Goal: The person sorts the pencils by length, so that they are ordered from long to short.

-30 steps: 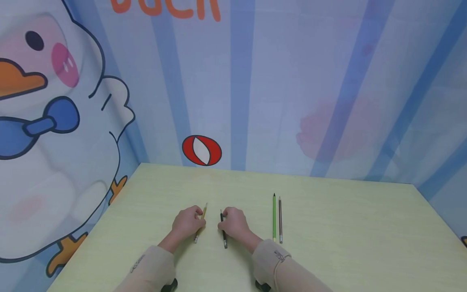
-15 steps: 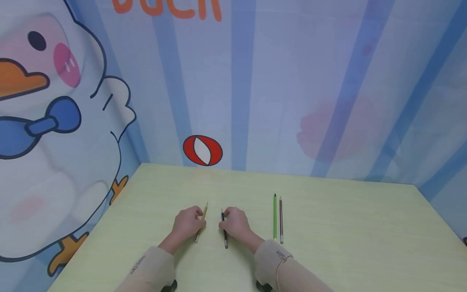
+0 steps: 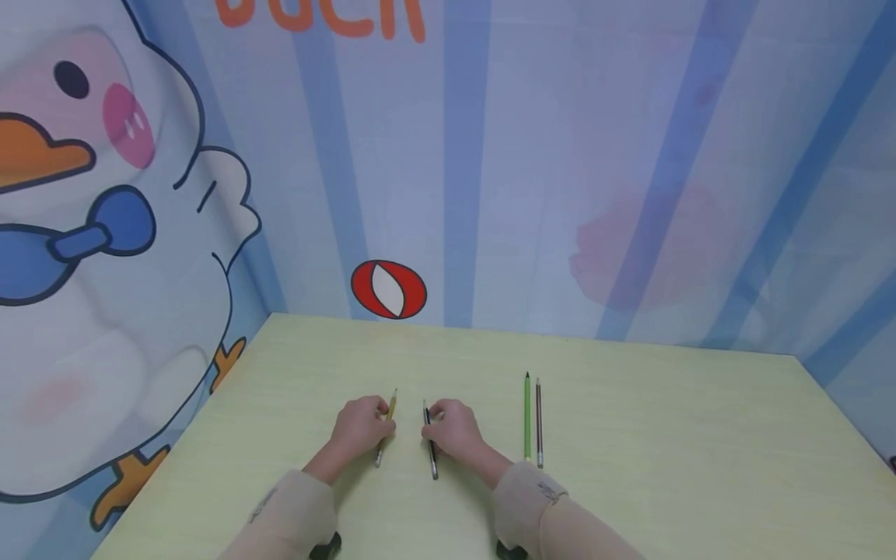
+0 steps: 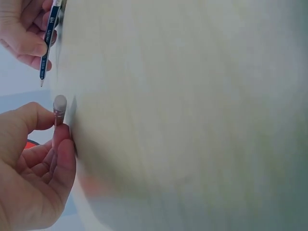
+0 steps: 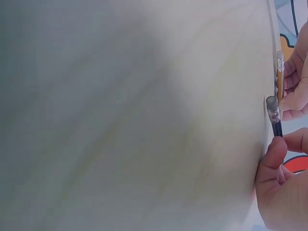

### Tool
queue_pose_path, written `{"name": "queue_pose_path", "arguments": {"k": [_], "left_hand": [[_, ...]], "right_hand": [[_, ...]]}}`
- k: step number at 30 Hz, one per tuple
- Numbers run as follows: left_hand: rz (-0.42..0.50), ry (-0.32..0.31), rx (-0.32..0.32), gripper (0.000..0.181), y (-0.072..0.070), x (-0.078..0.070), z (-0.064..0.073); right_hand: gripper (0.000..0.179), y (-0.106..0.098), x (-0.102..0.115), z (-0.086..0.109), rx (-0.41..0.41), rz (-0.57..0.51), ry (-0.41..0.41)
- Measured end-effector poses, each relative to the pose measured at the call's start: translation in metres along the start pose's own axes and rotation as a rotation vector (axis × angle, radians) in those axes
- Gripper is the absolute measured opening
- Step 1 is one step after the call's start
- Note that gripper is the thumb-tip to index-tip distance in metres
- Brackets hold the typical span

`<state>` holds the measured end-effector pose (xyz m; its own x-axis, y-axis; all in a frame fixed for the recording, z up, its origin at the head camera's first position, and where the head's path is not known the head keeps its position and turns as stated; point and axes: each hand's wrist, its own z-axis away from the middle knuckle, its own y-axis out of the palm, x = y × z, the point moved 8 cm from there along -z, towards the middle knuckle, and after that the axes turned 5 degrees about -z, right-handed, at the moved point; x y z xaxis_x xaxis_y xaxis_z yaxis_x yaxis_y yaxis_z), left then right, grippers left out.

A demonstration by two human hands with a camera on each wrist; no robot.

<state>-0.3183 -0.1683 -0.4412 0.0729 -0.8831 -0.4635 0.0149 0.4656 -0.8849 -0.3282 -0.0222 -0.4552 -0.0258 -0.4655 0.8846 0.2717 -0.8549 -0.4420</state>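
Between thumb and fingers my left hand (image 3: 360, 426) pinches a yellow pencil (image 3: 391, 406), its sharpened tip pointing away and its white eraser end toward me. My right hand (image 3: 455, 429) pinches a dark pencil (image 3: 432, 459) the same way, a short gap to the right. In the left wrist view the dark pencil (image 4: 47, 48) shows "HB" lettering on its side. The right wrist view shows its grey eraser (image 5: 272, 103) and metal band close up, with the yellow pencil (image 5: 280, 79) behind. Both pencils are held low over the table.
A green pencil (image 3: 527, 416) and a dark red pencil (image 3: 539, 424) lie side by side on the pale table (image 3: 665, 435), right of my right hand. Behind the table hangs a blue striped cloth (image 3: 525, 155) with a duck print.
The dark pencil has turned slightly in my right hand, which has shifted a little to the right. My left hand with the yellow pencil stays nearly still.
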Motion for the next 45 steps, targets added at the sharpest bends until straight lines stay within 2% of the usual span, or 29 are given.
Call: {"name": "queue_pose_path", "arguments": {"k": [4, 9, 15, 20, 26, 34, 45], "left_hand": [[0.046, 0.004, -0.012, 0.025, -0.002, 0.0, 0.001], [0.135, 0.042, -0.032, 0.024, -0.005, -0.007, 0.003], [0.31, 0.059, 0.013, 0.02, -0.004, -0.022, 0.01], [0.441, 0.063, 0.073, 0.02, 0.006, -0.037, 0.016], [0.549, 0.083, 0.127, 0.023, 0.017, -0.057, 0.023], [0.637, 0.133, 0.179, 0.025, 0.026, -0.082, 0.034], [0.71, 0.111, 0.25, 0.026, 0.043, -0.095, 0.043]], "right_hand": [[0.025, -0.004, 0.0, 0.003, 0.018, -0.059, -0.021], [0.023, -0.011, 0.006, 0.009, 0.049, -0.147, -0.065], [0.022, -0.022, 0.006, 0.012, 0.057, -0.209, -0.077], [0.025, -0.033, 0.003, 0.018, 0.071, -0.285, -0.05], [0.028, -0.045, -0.002, 0.027, 0.097, -0.375, -0.039], [0.028, -0.057, -0.008, 0.042, 0.136, -0.442, -0.047], [0.028, -0.068, -0.02, 0.053, 0.16, -0.462, -0.027]]}}
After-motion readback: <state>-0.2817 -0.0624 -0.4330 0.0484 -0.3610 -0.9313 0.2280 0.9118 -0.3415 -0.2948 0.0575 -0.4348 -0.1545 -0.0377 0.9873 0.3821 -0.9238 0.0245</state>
